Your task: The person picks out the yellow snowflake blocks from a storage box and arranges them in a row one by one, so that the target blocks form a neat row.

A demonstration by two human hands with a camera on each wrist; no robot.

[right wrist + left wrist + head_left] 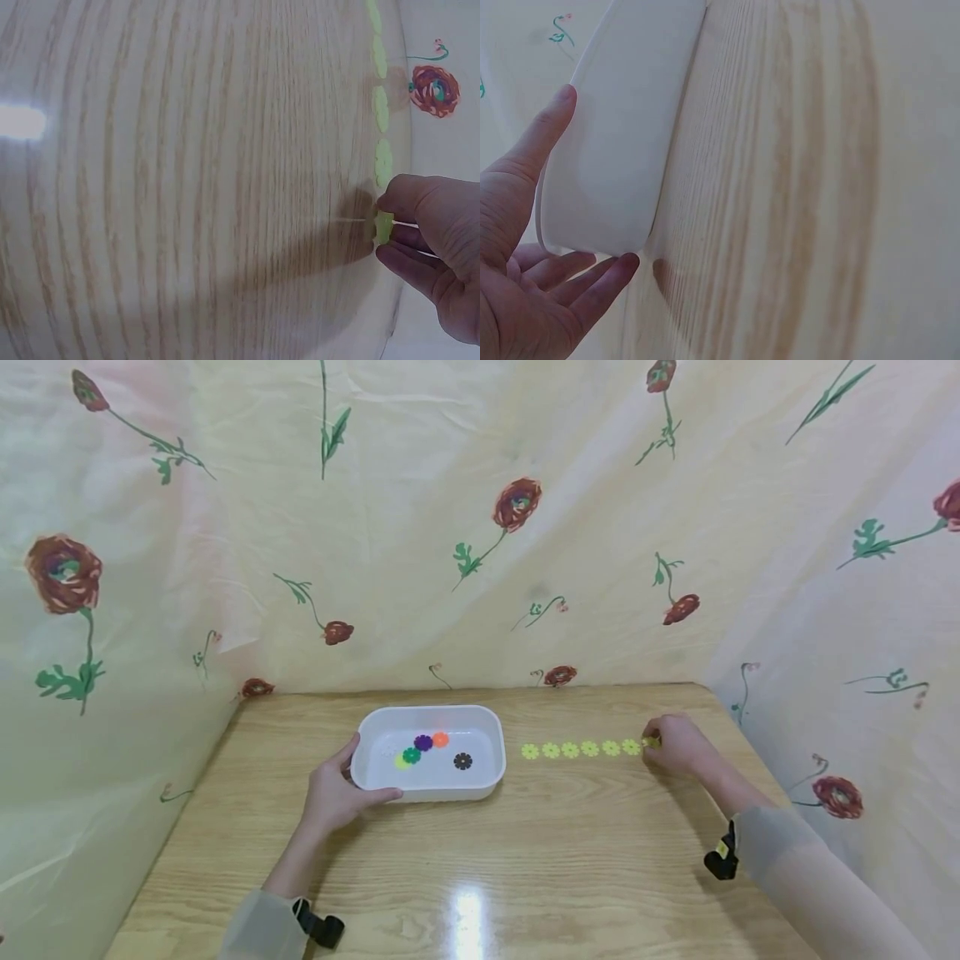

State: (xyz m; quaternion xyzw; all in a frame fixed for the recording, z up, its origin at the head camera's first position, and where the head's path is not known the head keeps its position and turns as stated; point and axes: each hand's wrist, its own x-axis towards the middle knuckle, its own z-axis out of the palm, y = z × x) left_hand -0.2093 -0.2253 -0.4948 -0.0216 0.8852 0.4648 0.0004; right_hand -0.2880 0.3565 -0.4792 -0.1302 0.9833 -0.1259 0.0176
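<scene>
A white plastic tray (450,794) rests on the table, its left front corner gripped by my left hand (333,789). In the left wrist view, the thumb lies along one side of it and the fingertips touch the end wall. Inside lie flower-shaped discs: orange (441,739), purple (423,742), green (412,756), yellow (402,762) and black (462,762). To the right of the tray runs a straight row of several yellow flower discs (591,749). At the row's right end my right hand (677,745) pinches another yellow flower disc (384,227) between thumb and fingers.
The wooden table (555,860) reaches back to a cloth (420,527) printed with red flowers, which also hangs along both sides. Each wrist wears a black camera on a strap. A bright light reflection (468,918) shows near the table's front.
</scene>
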